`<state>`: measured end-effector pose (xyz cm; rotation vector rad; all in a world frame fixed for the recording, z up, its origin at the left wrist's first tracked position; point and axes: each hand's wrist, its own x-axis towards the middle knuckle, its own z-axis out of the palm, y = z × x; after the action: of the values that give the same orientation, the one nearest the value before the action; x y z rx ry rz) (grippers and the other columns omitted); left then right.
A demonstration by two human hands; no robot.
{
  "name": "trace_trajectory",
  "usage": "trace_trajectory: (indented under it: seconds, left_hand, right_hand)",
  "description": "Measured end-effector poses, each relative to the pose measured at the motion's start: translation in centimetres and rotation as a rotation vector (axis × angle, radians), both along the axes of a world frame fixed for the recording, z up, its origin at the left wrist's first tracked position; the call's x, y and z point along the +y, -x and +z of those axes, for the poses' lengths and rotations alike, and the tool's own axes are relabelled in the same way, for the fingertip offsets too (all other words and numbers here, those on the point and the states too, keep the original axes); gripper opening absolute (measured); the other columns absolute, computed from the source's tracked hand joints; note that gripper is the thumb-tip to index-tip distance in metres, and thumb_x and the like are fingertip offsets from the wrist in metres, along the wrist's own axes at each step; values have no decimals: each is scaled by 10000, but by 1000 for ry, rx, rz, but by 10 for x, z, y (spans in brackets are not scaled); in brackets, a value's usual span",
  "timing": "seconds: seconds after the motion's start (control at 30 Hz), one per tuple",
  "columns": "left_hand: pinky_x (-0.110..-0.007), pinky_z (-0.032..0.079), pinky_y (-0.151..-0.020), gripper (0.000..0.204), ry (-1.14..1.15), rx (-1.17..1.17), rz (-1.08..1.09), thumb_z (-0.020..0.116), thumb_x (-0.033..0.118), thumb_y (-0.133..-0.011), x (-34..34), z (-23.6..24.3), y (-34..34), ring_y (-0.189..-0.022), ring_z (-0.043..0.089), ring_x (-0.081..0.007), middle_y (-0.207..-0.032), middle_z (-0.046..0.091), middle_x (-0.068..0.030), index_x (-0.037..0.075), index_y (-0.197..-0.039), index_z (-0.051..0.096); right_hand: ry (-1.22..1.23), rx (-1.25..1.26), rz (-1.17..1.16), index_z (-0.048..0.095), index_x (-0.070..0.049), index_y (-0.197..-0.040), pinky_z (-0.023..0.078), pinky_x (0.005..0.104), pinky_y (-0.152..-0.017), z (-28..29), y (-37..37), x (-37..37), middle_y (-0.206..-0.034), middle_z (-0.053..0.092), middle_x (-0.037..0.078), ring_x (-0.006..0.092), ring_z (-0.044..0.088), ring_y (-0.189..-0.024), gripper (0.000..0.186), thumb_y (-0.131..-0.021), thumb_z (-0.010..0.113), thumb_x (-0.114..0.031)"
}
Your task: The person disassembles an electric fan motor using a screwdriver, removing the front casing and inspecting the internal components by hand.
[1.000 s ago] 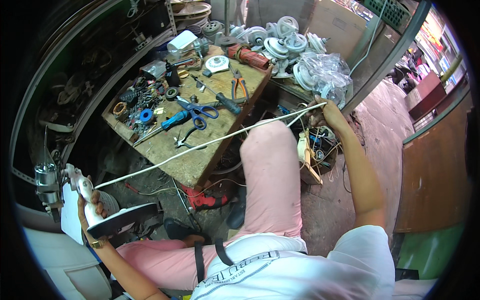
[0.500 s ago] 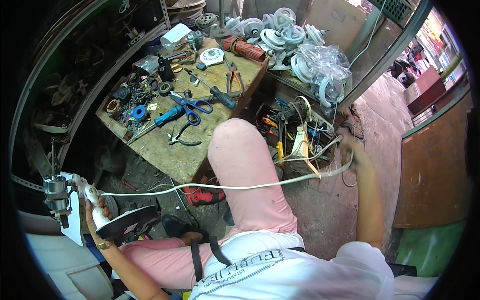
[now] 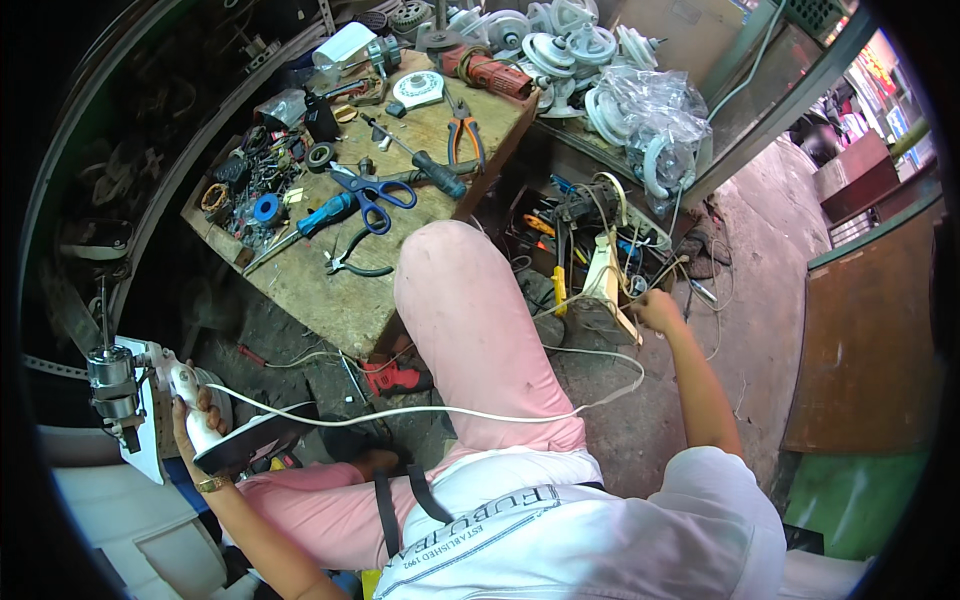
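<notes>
At the lower left, my left hand [image 3: 207,412] is wrapped round the white neck of an electric fan [image 3: 198,432]. A bare silver motor [image 3: 113,382] with an upright shaft sits beside that neck, and a dark, flat-faced part shows below my fingers. From the neck a white power cord [image 3: 450,409] runs over my lap and bends back near my right knee. My right hand [image 3: 655,312] is at the near right corner of a tool box [image 3: 600,318], close to a pale wooden strip [image 3: 603,272]. Its fingers are curled together; what they hold, if anything, is too small to make out.
A wooden bench [image 3: 330,300] bears scissors [image 3: 372,200], pliers [image 3: 463,135], cutters [image 3: 355,262], screwdrivers [image 3: 425,165] and a red angle grinder [image 3: 490,72]. White fan parts [image 3: 560,50] are heaped behind it. A red power tool [image 3: 395,380] lies on the floor.
My right hand has moved left and slightly down to the tool box corner. The white cord, raised and taut before, now lies slack across my lap. My left hand keeps its hold.
</notes>
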<state>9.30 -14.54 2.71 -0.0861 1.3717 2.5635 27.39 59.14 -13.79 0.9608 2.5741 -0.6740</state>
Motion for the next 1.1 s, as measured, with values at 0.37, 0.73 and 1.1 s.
trace_trajectory:
  seconds: [0.37,0.73,1.1]
  left_hand:
    - [-233,448,-432,603,-29,-91,45,507,347,-957,-34,-25,-2,-539,467,-103,-834,439,-51,141,-1446,222]
    - [-240,450,-436,587,2,-50,8,498,356,-958,-5,-15,0,-519,482,-105,-812,457,-48,134,-1435,237]
    - [-243,418,-402,584,-39,-38,-5,480,341,-966,12,-14,8,-517,487,-116,-826,459,-53,134,-1448,224]
  right_hand:
    - [178,225,222,655,33,-974,501,456,-760,-60,47,-163,-916,643,269,400,636,-880,290,-820,602,-207]
    - [97,137,96,645,37,-997,496,447,-771,-177,44,-184,-890,657,248,387,636,-860,303,-849,546,-208]
    - [114,113,73,644,35,-1007,505,407,-721,-193,47,-182,-873,674,210,312,653,-827,334,-887,556,-264]
